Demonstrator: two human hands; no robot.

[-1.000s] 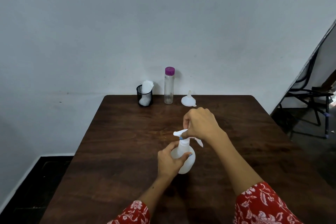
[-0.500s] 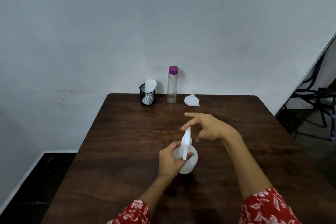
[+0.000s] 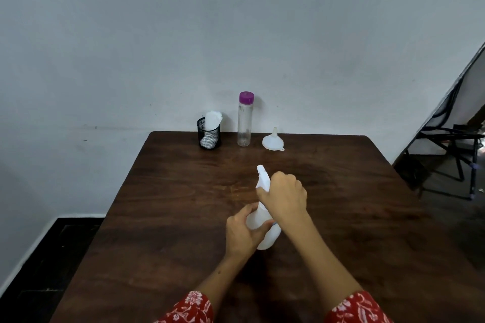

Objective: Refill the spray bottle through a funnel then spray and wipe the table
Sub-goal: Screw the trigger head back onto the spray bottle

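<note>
A white spray bottle (image 3: 265, 233) stands on the dark wooden table (image 3: 162, 217) near its middle. My left hand (image 3: 244, 231) wraps around the bottle's round body. My right hand (image 3: 284, 196) is closed over the white spray head (image 3: 263, 178), whose nozzle points away from me toward the wall. At the table's far edge stand a clear bottle with a purple cap (image 3: 245, 119) and an upturned white funnel (image 3: 273, 140), spout up.
A black mesh cup (image 3: 208, 136) holding white cloth or paper stands left of the clear bottle against the grey wall. A black folding chair (image 3: 451, 144) stands on the floor to the right of the table.
My right hand let go of the spray head, opened, then came back and closed on it again. The spray head has turned, its nozzle now pointing toward the wall. The left hand kept its hold.
</note>
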